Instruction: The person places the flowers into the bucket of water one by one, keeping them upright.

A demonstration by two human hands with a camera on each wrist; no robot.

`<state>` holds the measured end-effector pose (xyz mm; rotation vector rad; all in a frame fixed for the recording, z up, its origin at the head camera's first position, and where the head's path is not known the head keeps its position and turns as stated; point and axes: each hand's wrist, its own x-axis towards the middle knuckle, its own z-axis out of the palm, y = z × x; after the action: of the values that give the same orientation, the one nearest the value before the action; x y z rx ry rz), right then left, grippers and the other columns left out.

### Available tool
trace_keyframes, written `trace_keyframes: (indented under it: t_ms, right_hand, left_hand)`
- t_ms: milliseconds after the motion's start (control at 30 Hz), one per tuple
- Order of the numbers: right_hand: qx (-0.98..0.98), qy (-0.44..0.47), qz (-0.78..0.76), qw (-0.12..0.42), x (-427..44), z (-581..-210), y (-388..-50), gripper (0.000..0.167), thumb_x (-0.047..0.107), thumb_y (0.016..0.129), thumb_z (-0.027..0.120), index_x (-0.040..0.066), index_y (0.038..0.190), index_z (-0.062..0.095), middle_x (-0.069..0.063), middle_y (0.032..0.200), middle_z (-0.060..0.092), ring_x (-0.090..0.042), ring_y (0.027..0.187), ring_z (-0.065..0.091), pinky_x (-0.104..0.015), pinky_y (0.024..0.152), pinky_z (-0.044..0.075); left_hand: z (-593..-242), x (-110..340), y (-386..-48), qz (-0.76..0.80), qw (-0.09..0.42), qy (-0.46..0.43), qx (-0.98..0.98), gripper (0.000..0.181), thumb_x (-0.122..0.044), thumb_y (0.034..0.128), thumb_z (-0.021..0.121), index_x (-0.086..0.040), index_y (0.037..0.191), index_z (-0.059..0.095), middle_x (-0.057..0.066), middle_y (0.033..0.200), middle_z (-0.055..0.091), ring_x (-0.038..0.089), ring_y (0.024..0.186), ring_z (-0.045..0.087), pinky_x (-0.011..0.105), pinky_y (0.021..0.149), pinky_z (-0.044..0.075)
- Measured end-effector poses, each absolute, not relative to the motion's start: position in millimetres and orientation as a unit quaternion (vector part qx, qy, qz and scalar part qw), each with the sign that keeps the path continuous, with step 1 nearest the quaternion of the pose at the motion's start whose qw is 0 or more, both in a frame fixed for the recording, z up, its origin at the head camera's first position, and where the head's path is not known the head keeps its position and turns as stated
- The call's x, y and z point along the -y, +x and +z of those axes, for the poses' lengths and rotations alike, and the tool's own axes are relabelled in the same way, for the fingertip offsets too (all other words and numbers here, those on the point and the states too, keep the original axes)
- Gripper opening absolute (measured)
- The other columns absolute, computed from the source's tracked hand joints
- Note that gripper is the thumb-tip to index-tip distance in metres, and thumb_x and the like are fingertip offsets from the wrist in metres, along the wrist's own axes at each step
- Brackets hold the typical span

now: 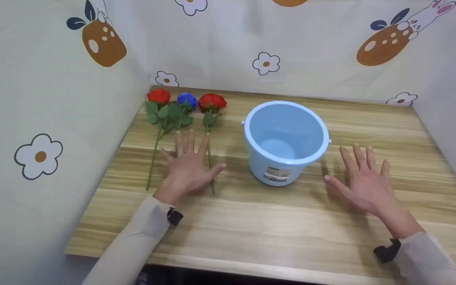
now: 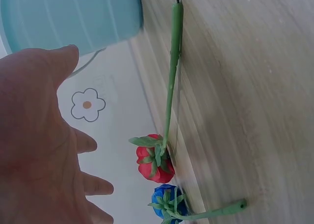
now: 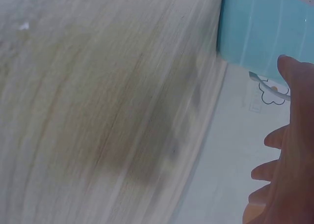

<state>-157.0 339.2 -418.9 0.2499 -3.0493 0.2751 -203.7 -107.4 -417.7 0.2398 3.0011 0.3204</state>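
My left hand (image 1: 188, 168) is spread above the stems of artificial roses, holding nothing; the left wrist view shows a gap between it and the stems. A red rose (image 1: 159, 96) lies furthest left, a blue rose (image 1: 187, 100) beside it, and another red rose (image 1: 212, 102) to the right, its stem running partly behind my hand. In the middle stands a light blue bucket (image 1: 269, 158), upright, with nothing seen inside. To the right of the bucket, my right hand (image 1: 366, 186) hovers with fingers spread, apart from it and holding nothing.
A wood-grain table (image 1: 251, 233) carries everything. Patterned cloth (image 1: 228, 47) with flowers and rabbits covers the wall behind, and light walls close both sides. The bucket has a label (image 1: 276, 174) on its near side and a thin handle behind it (image 3: 274, 91).
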Motion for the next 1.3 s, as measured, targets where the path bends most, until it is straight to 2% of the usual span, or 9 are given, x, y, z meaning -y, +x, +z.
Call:
trace_keyframes:
  t_ms: [200, 333, 467, 567, 633, 700, 800, 1000, 1300]
  right_hand:
    - [0.987, 0.083, 0.110, 0.081, -338.8, -414.3, -156.8, 0.088, 0.061, 0.101, 0.059, 0.003, 0.161, 0.036, -0.034, 0.162, 0.037, -0.060, 0.151, 0.026, -0.088, 0.115, 0.015]
    - [0.973, 0.078, 0.163, 0.146, -336.1, -408.6, -157.3, 0.070, 0.044, 0.100, 0.067, -0.001, 0.151, 0.051, -0.032, 0.139, 0.062, -0.059, 0.132, 0.052, -0.080, 0.111, 0.032]
    - [0.955, 0.069, 0.233, 0.172, -331.0, -403.7, -158.3, 0.054, 0.033, 0.102, 0.067, -0.003, 0.141, 0.061, -0.028, 0.117, 0.075, -0.056, 0.111, 0.068, -0.069, 0.097, 0.052]
    - [0.942, 0.051, 0.282, 0.173, -327.4, -400.4, -158.9, 0.046, 0.032, 0.103, 0.067, -0.002, 0.134, 0.067, -0.023, 0.107, 0.079, -0.042, 0.098, 0.077, -0.038, 0.086, 0.062]
    - [0.935, 0.038, 0.308, 0.170, -325.4, -397.5, -159.2, 0.044, 0.034, 0.103, 0.067, 0.000, 0.131, 0.071, -0.020, 0.103, 0.080, -0.022, 0.088, 0.079, -0.017, 0.077, 0.056]
    - [0.928, 0.026, 0.335, 0.159, -323.6, -393.9, -159.5, 0.043, 0.035, 0.103, 0.067, 0.001, 0.129, 0.072, -0.018, 0.101, 0.081, -0.003, 0.082, 0.074, -0.005, 0.070, 0.049]
    - [0.912, 0.013, 0.388, 0.132, -321.2, -387.8, -160.3, 0.043, 0.034, 0.104, 0.066, 0.000, 0.130, 0.071, -0.012, 0.098, 0.081, 0.009, 0.078, 0.068, -0.007, 0.068, 0.054]
    - [0.861, -0.004, 0.501, 0.087, -316.2, -382.2, -167.5, 0.044, 0.027, 0.105, 0.067, -0.005, 0.135, 0.065, 0.012, 0.088, 0.079, 0.000, 0.080, 0.075, -0.020, 0.075, 0.065]
    - [0.825, -0.005, 0.562, 0.059, -311.7, -382.2, -175.9, 0.050, 0.026, 0.107, 0.064, -0.010, 0.140, 0.059, 0.010, 0.083, 0.079, -0.005, 0.077, 0.077, -0.025, 0.074, 0.066]
  left_hand:
    - [-415.1, 107.3, -204.7, 0.090, 0.048, 0.092, -0.991, 0.099, -0.083, 0.0975, 0.036, -0.022, 0.171, 0.009, 0.020, 0.176, -0.001, 0.050, 0.161, -0.010, 0.081, 0.123, -0.006]
    - [-413.4, 107.1, -209.6, 0.110, 0.037, 0.090, -0.989, 0.095, -0.077, 0.1004, 0.039, -0.016, 0.170, 0.016, 0.021, 0.176, 0.010, 0.050, 0.162, -0.003, 0.075, 0.127, -0.007]
    - [-411.8, 108.8, -215.3, 0.130, 0.035, 0.079, -0.988, 0.093, -0.073, 0.1023, 0.041, -0.008, 0.168, 0.023, 0.024, 0.174, 0.019, 0.051, 0.161, 0.006, 0.074, 0.128, -0.003]
    - [-411.1, 110.5, -218.1, 0.131, 0.040, 0.074, -0.988, 0.093, -0.071, 0.1031, 0.041, -0.005, 0.167, 0.025, 0.025, 0.172, 0.023, 0.052, 0.161, 0.012, 0.073, 0.129, 0.001]
    - [-412.2, 111.8, -219.7, 0.131, 0.038, 0.073, -0.988, 0.092, -0.070, 0.1036, 0.041, -0.005, 0.166, 0.027, 0.026, 0.171, 0.027, 0.052, 0.160, 0.017, 0.073, 0.130, 0.005]
    - [-413.0, 112.7, -220.3, 0.134, 0.037, 0.069, -0.988, 0.090, -0.069, 0.1039, 0.042, -0.005, 0.166, 0.028, 0.026, 0.169, 0.031, 0.051, 0.158, 0.022, 0.072, 0.130, 0.008]
    - [-413.3, 113.1, -220.9, 0.142, 0.038, 0.066, -0.987, 0.087, -0.067, 0.1047, 0.043, -0.005, 0.165, 0.030, 0.026, 0.168, 0.034, 0.051, 0.157, 0.027, 0.071, 0.130, 0.010]
    - [-410.2, 112.9, -224.3, 0.144, 0.037, 0.065, -0.987, 0.082, -0.061, 0.1065, 0.045, -0.002, 0.162, 0.035, 0.028, 0.162, 0.043, 0.051, 0.152, 0.034, 0.070, 0.127, 0.021]
    - [-407.8, 112.9, -234.4, 0.185, 0.029, 0.058, -0.981, 0.060, -0.041, 0.1112, 0.048, 0.000, 0.154, 0.049, 0.025, 0.152, 0.057, 0.048, 0.140, 0.052, 0.063, 0.119, 0.042]
